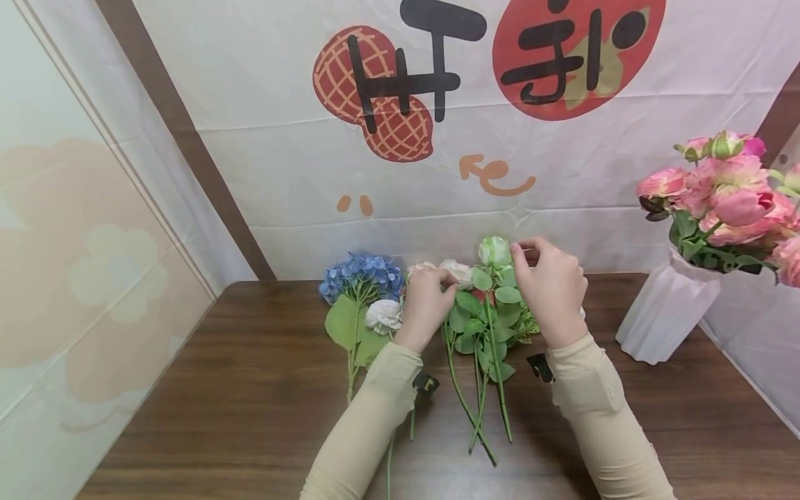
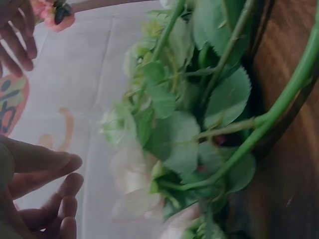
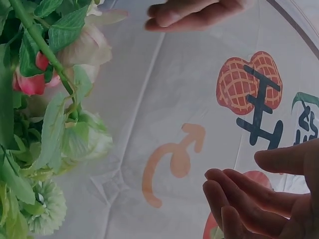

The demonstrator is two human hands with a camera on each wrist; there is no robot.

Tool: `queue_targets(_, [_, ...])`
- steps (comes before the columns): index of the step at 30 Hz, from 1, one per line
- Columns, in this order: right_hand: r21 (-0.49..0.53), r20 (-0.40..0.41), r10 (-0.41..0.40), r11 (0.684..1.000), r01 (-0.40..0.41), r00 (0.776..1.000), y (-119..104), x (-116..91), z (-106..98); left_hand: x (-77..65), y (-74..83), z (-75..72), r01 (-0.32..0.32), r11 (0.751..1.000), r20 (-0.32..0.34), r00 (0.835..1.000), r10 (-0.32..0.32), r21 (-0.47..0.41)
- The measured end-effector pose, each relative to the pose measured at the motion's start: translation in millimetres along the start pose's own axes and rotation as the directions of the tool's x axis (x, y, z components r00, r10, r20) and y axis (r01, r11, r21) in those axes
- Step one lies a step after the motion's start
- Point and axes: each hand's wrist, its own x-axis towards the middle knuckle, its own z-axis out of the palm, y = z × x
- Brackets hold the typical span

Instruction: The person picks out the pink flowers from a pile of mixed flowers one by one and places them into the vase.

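Note:
My left hand [image 1: 428, 305] hovers over the flowers, between the white flower [image 1: 383, 317] and a pile of leafy stems [image 1: 478, 323]. In the left wrist view its loosely bent fingers [image 2: 70, 185] hold nothing, thumb close to the index finger. My right hand [image 1: 553, 288] is raised just right of a pale green-white rose [image 1: 494, 251]. The right wrist view shows its relaxed fingers [image 3: 224, 191] and thumb parted, with nothing between them and a gap to the blooms. Pale flowers [image 1: 457, 272] lie behind the left hand, partly hidden. A red bloom [image 3: 32, 82] shows among the leaves.
On the left of the brown table [image 1: 250, 396] lies a blue hydrangea [image 1: 362, 276] with broad leaves. A white ribbed vase [image 1: 669, 309] of pink flowers [image 1: 740, 194] stands at the right. Behind the table hangs a printed white cloth [image 1: 269, 173]. Bare stems [image 1: 462, 389] point toward me.

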Motion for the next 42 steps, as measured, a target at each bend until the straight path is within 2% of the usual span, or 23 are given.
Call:
queue_targets(7, [0.001, 0.035, 0.017, 1.0, -0.017, 0.999, 1, -1, -1, 0.7, -0.5, 18.8, 0.018, 1.0, 0.109, 0.994, -0.016, -0.011])
queue_targets(14, [-0.003, 0.055, 0.032, 0.999, -0.032, 0.998, 3, 0, -1, 1.4, 2.3, 36.9, -0.015, 1.0, 0.213, 0.977, 0.009, 0.023])
queue_targets(21, [-0.001, 0.061, 0.031, 1.0, -0.031, 0.998, 7, 1, 0, 2.5, 1.4, 45.9, -0.1, 0.987, 0.296, 0.953, 0.058, 0.129])
queue_targets(25, [-0.004, 0.06, 0.024, 1.0, -0.024, 0.998, 8, 2, -1, 3.3, -0.6, 48.8, -0.126, 0.964, 0.333, 0.942, 0.043, 0.233])
queue_targets(28, [-0.002, 0.063, 0.024, 1.0, -0.024, 0.998, 8, 2, -1, 4.7, -3.8, 51.8, -0.116, 0.94, 0.312, 0.95, 0.011, 0.321])
queue_targets(31, [0.002, 0.061, 0.032, 0.999, -0.032, 0.998, 8, 3, -2, 6.2, -7.3, 54.5, -0.101, 0.924, 0.288, 0.958, -0.01, 0.369])
queue_targets(34, [0.004, 0.058, 0.039, 0.999, -0.039, 0.998, 8, 3, -3, 7.8, -8.8, 57.2, -0.077, 0.936, 0.316, 0.948, -0.039, 0.344])
queue_targets(39, [0.01, 0.055, 0.036, 0.999, -0.037, 0.998, 9, 3, -5, 10.6, -4.7, 60.8, -0.023, 0.958, 0.375, 0.923, -0.09, 0.286])
queue_targets(42, [0.014, 0.046, 0.032, 0.999, -0.032, 0.998, 10, 4, -6, 11.0, -0.8, 63.3, -0.005, 0.958, 0.389, 0.915, -0.111, 0.286])
